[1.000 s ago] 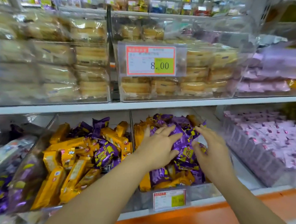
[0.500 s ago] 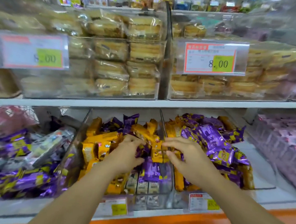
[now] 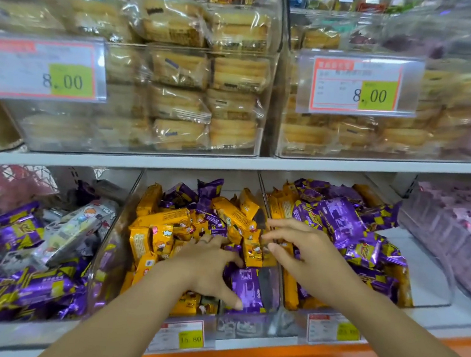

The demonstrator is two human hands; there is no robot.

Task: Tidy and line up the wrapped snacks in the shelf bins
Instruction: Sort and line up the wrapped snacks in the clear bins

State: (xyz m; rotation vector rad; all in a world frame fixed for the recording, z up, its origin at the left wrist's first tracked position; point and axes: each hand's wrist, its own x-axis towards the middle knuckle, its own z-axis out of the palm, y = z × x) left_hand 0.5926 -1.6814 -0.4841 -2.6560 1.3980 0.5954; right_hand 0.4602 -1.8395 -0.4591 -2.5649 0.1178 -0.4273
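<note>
Head view: both hands reach into clear bins on the lower shelf (image 3: 230,164) of a shop display. The left hand (image 3: 207,265) lies on the heap in the middle bin (image 3: 244,329), its fingers (image 3: 192,242) spread wide and slightly bent over the orange snack packets (image 3: 165,229). Its thumb touches a purple snack packet (image 3: 246,287) lying at the front of that bin. It grips nothing that can be made out.

The right hand (image 3: 307,255) hovers at the clear divider between the middle bin and the right bin (image 3: 427,280), fingers (image 3: 273,224) stretched out to the left and apart, holding nothing. Its fingertips are just beside an upright orange packet.

The right bin holds a loose pile of purple wrapped snacks (image 3: 337,218) with some orange ones under and behind them. The orange packets in the middle bin lie jumbled, some standing, some tilted.

A left bin (image 3: 98,251) holds mixed purple and pale packets. Wrapped cakes (image 3: 181,71) fill the upper bins, behind two 8.00 price tags (image 3: 45,71). A 15.80 tag (image 3: 180,336) sits below the middle bin.
</note>
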